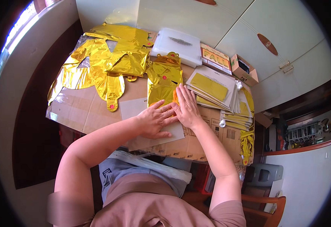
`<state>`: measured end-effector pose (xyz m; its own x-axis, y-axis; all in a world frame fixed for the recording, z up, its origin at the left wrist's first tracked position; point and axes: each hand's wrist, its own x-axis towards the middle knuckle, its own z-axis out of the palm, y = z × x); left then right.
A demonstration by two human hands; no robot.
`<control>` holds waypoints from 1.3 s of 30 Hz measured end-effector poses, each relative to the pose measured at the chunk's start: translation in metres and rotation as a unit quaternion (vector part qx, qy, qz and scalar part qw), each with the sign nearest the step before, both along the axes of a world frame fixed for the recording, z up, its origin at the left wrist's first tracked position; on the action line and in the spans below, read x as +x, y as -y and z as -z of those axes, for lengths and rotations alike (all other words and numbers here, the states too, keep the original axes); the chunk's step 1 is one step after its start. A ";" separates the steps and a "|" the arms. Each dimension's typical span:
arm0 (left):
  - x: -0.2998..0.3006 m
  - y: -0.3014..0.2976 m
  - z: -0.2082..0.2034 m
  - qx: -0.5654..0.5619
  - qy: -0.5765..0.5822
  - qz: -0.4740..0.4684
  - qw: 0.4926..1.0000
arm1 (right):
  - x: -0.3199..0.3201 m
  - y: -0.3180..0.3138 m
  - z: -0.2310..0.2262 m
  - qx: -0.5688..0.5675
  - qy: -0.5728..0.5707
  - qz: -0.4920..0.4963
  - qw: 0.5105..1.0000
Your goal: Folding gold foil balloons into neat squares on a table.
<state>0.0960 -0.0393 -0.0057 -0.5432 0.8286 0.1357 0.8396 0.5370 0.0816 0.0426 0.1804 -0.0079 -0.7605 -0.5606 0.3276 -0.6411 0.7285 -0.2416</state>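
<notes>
A gold foil balloon [160, 78], folded flat into a strip with a small red dot, lies in front of me on the cardboard. My left hand [156, 120] rests palm down at its near end, fingers spread, over a pale translucent sheet [133, 107]. Close against it, my right hand [187, 109] lies flat with its fingers stretched along the balloon's right edge. A bit of something orange [175, 97] shows beside the right fingers; most of it is hidden. Neither hand grips anything that I can see.
Large unfolded gold foil balloons [97, 62] spread over the left side. Stacked cards with folded gold foil [211, 86] sit at right, near crumpled silvery bits [222, 123]. Behind are a white plastic box [177, 47], a printed carton [215, 57] and a small open box [245, 70].
</notes>
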 end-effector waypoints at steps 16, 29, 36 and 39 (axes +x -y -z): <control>0.000 0.001 -0.002 0.022 0.019 0.005 1.000 | 0.005 -0.020 -0.007 0.073 0.061 -0.033 0.995; -0.019 0.009 -0.027 0.242 0.244 -0.019 0.939 | 0.003 -0.021 -0.006 0.108 0.073 -0.018 0.991; -0.036 -0.002 -0.013 0.166 0.062 -0.156 0.972 | 0.006 -0.018 -0.012 0.137 0.092 -0.004 0.986; -0.034 -0.001 -0.002 0.085 0.007 -0.176 0.981 | 0.005 -0.018 -0.009 0.139 0.082 -0.011 0.987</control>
<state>0.0618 -0.0378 -0.0041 -0.7941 0.5560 0.2454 0.6031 0.7707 0.2056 0.0476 0.1989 0.0006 -0.7772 -0.6285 0.0318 -0.6263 0.7676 -0.1361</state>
